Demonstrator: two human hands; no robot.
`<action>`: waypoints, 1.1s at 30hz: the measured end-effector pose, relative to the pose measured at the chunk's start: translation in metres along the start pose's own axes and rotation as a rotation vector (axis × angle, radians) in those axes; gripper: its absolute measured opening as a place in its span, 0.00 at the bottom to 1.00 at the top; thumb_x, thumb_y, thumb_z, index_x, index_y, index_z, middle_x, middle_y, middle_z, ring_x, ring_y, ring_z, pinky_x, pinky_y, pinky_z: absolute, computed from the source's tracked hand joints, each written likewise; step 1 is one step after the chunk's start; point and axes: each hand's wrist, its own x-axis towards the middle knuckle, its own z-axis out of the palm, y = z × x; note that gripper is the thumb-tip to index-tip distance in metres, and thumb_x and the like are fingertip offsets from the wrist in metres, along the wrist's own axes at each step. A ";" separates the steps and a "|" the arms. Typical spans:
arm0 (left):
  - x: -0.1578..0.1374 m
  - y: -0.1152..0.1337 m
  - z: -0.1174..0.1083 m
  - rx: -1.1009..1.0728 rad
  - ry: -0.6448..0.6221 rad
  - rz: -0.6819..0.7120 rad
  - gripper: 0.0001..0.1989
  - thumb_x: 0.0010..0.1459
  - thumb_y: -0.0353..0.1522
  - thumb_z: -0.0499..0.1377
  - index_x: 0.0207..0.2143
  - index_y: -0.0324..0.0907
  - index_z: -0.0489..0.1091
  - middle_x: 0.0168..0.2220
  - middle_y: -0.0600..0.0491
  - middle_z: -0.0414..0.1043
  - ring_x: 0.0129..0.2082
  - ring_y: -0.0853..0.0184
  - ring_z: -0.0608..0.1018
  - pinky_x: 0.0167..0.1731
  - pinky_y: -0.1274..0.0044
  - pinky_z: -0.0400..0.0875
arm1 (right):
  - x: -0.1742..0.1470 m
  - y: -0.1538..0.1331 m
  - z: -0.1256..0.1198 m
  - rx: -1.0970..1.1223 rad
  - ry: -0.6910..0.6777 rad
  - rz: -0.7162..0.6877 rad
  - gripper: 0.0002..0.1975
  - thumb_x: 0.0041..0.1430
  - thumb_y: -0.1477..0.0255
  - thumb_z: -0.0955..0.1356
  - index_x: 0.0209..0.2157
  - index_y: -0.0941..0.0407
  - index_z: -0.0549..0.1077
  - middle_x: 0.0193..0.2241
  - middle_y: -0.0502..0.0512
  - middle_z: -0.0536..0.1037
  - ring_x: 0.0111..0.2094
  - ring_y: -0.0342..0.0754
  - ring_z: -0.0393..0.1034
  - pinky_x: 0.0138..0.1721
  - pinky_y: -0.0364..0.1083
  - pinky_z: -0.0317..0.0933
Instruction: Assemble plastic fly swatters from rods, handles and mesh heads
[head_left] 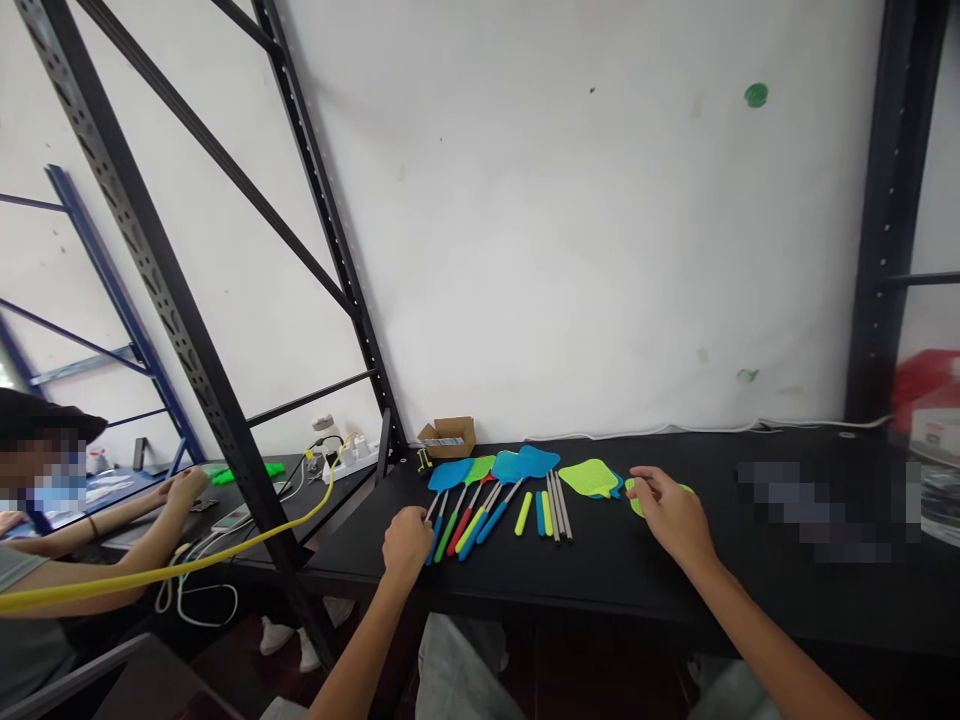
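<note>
Several assembled fly swatters, including a blue one (448,474), lie side by side on the black table. My left hand (407,540) is closed at the leftmost swatter, its curled fingers on the rod just above the blue handle. Farther right, my right hand (670,512) pinches a yellow-green fly swatter head (636,498), partly hidden under the fingers. Beside it, another yellow-green head (589,477) overlaps a blue one. Between the hands lie loose yellow handles (523,514), a blue handle (540,514) and several grey metal rods (559,510).
A small open cardboard box (450,437) stands by the wall. A black rack post (172,300) rises at the left, and a yellow cable (247,545) crosses in front. Another person's arms (150,530) rest at the neighbouring table. A red item (928,385) is at far right.
</note>
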 end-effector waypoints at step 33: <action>-0.060 0.145 0.044 -0.520 0.028 0.530 0.14 0.61 0.28 0.53 0.46 0.42 0.73 0.46 0.47 0.71 0.36 0.66 0.76 0.37 0.76 0.70 | -0.004 -0.009 0.011 -0.731 -0.105 -0.068 0.27 0.64 0.62 0.60 0.59 0.63 0.65 0.39 0.71 0.76 0.42 0.64 0.73 0.39 0.54 0.63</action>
